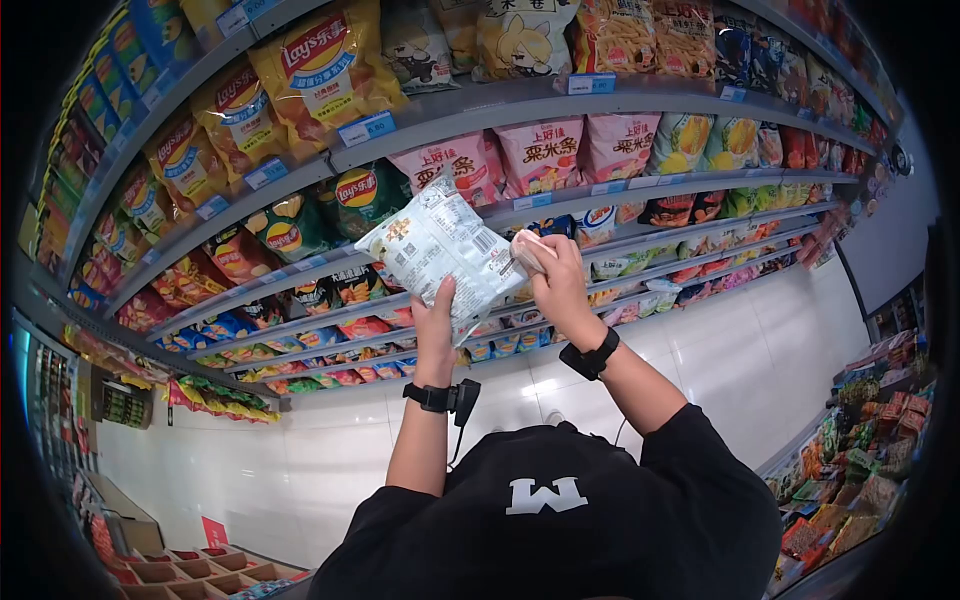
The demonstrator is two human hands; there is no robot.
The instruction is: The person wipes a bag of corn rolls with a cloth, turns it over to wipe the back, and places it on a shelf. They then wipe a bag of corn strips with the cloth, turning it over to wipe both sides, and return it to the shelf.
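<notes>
My left hand (436,322) grips a white printed snack bag (440,245) from below and holds it up in front of the shelves. My right hand (560,285) is at the bag's right edge, its fingers closed around a small pale object (530,250) that touches the bag. Each wrist wears a black band. My black top with a white letter fills the bottom of the view.
Grey store shelves (520,100) packed with snack bags curve across the top, with yellow Lay's chip bags (320,65) at upper left and pink bags (545,150) behind the held bag. Below is white tiled floor (760,340). Another snack rack (860,470) stands at right, and cardboard trays (180,575) at lower left.
</notes>
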